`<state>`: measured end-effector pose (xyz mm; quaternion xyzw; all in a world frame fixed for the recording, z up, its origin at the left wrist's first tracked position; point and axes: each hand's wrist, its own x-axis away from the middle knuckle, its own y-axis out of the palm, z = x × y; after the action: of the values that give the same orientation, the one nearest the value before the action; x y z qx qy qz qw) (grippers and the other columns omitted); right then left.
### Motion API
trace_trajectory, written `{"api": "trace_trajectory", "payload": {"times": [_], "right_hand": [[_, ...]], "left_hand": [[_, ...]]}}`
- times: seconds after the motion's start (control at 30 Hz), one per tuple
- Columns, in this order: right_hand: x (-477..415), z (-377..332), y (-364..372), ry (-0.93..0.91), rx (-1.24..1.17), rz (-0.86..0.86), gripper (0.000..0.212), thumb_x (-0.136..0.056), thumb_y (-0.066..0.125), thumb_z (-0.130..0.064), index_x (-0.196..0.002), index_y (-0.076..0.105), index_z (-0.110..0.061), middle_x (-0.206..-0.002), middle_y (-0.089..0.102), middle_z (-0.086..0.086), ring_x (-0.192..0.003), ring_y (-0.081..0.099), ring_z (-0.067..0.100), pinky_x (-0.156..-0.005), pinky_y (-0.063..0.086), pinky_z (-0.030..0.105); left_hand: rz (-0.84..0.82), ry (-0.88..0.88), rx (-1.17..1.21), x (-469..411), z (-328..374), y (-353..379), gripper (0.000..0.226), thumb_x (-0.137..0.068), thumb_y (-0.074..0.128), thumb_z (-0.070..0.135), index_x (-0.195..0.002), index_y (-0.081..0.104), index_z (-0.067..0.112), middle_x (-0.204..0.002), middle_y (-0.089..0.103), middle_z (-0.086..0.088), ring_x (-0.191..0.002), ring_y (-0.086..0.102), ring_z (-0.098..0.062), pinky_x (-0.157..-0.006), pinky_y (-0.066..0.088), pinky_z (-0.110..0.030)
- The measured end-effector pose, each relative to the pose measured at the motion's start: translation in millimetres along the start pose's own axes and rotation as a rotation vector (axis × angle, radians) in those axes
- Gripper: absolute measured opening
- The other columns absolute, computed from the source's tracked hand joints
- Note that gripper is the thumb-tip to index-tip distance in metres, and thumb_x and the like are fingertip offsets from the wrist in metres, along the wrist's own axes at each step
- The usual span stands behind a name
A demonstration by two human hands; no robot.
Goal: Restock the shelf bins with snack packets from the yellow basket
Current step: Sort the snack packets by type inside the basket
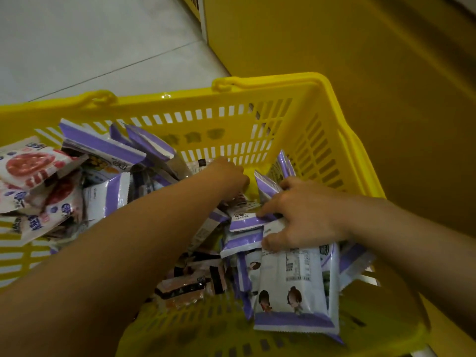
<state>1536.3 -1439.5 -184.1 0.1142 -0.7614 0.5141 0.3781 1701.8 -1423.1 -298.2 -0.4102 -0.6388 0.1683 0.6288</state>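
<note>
**Both hands down in the basket**

Here we are, looking straight down into the yellow plastic basket (257, 85), slotted walls all round, filling the middle and lower part of the frame. It is full of snack packets.

The right hand (301, 217), right of centre, has a firm hold. Its thumb is pressed along the near side and its fingers are curled over the top of a bunch of white-and-purple snack packets (296, 287). The bunch hangs from the hand toward the lower right of the frame, with small cartoon figures on the front packet and a purple band along its bottom edge.

The left hand (229, 173) reaches further in, at the centre of the frame, close to the basket's far wall. Only the back of the hand shows and the fingers dip out of sight among the packets, so I cannot tell whether it is gripping anything or is open.

More purple-edged packets stand tilted against the far wall, upper left of that hand. At the left edge lies a heap of red-and-white packets (28, 166). Below the left forearm, at lower centre, lie some brown-and-pink packets (185, 287).

Beyond the basket there is a grey tiled floor (90, 34) at upper left, and a plain yellow panel (360, 47) fills the upper right.
</note>
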Motion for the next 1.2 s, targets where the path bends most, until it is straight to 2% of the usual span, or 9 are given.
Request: {"api": "trace_trajectory", "payload": {"times": [0.17, 0.27, 0.47, 0.6, 0.7, 0.83, 1.03, 1.1, 1.2], "right_hand": [[0, 0, 1, 0.0, -0.006, 0.004, 0.069, -0.081, 0.042, -0.073, -0.14, 0.041, -0.038, -0.135, 0.052, -0.005, -0.127, 0.03, 0.02, -0.094, 0.041, 0.04], [0, -1, 1, 0.004, -0.007, 0.003, 0.069, -0.081, 0.042, -0.072, -0.14, 0.042, -0.037, -0.133, 0.053, -0.005, -0.126, 0.03, 0.02, -0.094, 0.041, 0.041], [0, -1, 1, 0.012, -0.016, 0.005, 0.067, -0.081, 0.042, -0.071, -0.139, 0.042, -0.039, -0.132, 0.053, -0.005, -0.123, 0.032, 0.019, -0.085, 0.039, 0.036], [1, -2, 0, 0.042, -0.026, -0.016, 0.066, -0.08, 0.043, -0.071, -0.139, 0.042, -0.041, -0.132, 0.053, -0.005, -0.129, 0.028, 0.021, -0.092, 0.041, 0.038], [3, -3, 0, 0.064, -0.037, -0.026, 0.065, -0.08, 0.044, -0.071, -0.138, 0.042, -0.042, -0.131, 0.052, -0.005, -0.129, 0.028, 0.02, -0.092, 0.042, 0.039], [5, -6, -2, 0.083, -0.038, -0.039, 0.063, -0.082, 0.044, -0.07, -0.138, 0.043, -0.042, -0.137, 0.049, -0.005, -0.135, 0.024, 0.021, -0.099, 0.04, 0.041], [8, -10, -5, 0.087, -0.06, -0.041, 0.062, -0.085, 0.046, -0.067, -0.14, 0.044, -0.037, -0.136, 0.046, 0.001, -0.129, 0.03, 0.021, -0.094, 0.038, 0.035], [8, -11, -5, 0.08, -0.055, -0.04, 0.061, -0.087, 0.046, -0.065, -0.139, 0.044, -0.035, -0.134, 0.048, -0.001, -0.126, 0.031, 0.02, -0.092, 0.036, 0.033], [8, -12, -3, 0.084, -0.048, -0.043, 0.059, -0.088, 0.047, -0.063, -0.139, 0.045, -0.033, -0.134, 0.049, -0.002, -0.128, 0.03, 0.021, -0.097, 0.036, 0.037]], "left_hand": [[-0.048, 0.017, -0.061, 4, 1, -5, 0.036, -0.089, 0.063, 0.029, -0.124, 0.058, 0.022, -0.122, 0.054, -0.007, -0.108, 0.053, -0.029, -0.079, 0.038, -0.037], [-0.038, 0.046, -0.09, 11, -1, -8, 0.034, -0.09, 0.063, 0.025, -0.123, 0.058, 0.02, -0.123, 0.048, -0.01, -0.092, 0.053, -0.029, -0.071, 0.04, -0.037], [-0.013, 0.036, -0.001, 23, -10, -21, 0.026, -0.091, 0.062, 0.029, -0.115, 0.054, 0.021, -0.108, 0.058, -0.004, -0.08, 0.055, -0.02, -0.07, 0.048, -0.035], [0.108, 0.04, 0.03, 34, -13, -35, 0.042, -0.09, 0.062, 0.036, -0.127, 0.047, 0.022, -0.113, 0.054, -0.007, -0.098, 0.056, -0.025, -0.071, 0.044, -0.035], [0.218, 0.048, 0.077, 49, -15, -41, 0.042, -0.093, 0.055, 0.038, -0.131, 0.044, 0.022, -0.117, 0.051, -0.009, -0.095, 0.055, -0.025, -0.064, 0.043, -0.034], [0.429, 0.099, 0.073, 81, -16, -45, 0.038, -0.097, 0.045, 0.04, -0.129, 0.043, 0.02, -0.118, 0.049, -0.008, -0.096, 0.057, -0.027, -0.076, 0.051, -0.042], [0.796, 0.145, 0.287, 144, -15, -51, 0.036, -0.094, 0.056, 0.031, -0.124, 0.057, 0.01, -0.118, 0.055, -0.016, -0.085, 0.059, -0.032, -0.063, 0.05, -0.044], [0.771, 0.112, 0.393, 165, -8, -47, 0.04, -0.092, 0.056, 0.04, -0.122, 0.057, 0.014, -0.115, 0.057, -0.011, -0.09, 0.059, -0.029, -0.065, 0.049, -0.042], [0.523, 0.051, 0.496, 193, -2, -17, 0.043, -0.091, 0.054, 0.046, -0.126, 0.051, 0.022, -0.116, 0.055, -0.003, -0.098, 0.057, -0.024, -0.076, 0.049, -0.041]]}}
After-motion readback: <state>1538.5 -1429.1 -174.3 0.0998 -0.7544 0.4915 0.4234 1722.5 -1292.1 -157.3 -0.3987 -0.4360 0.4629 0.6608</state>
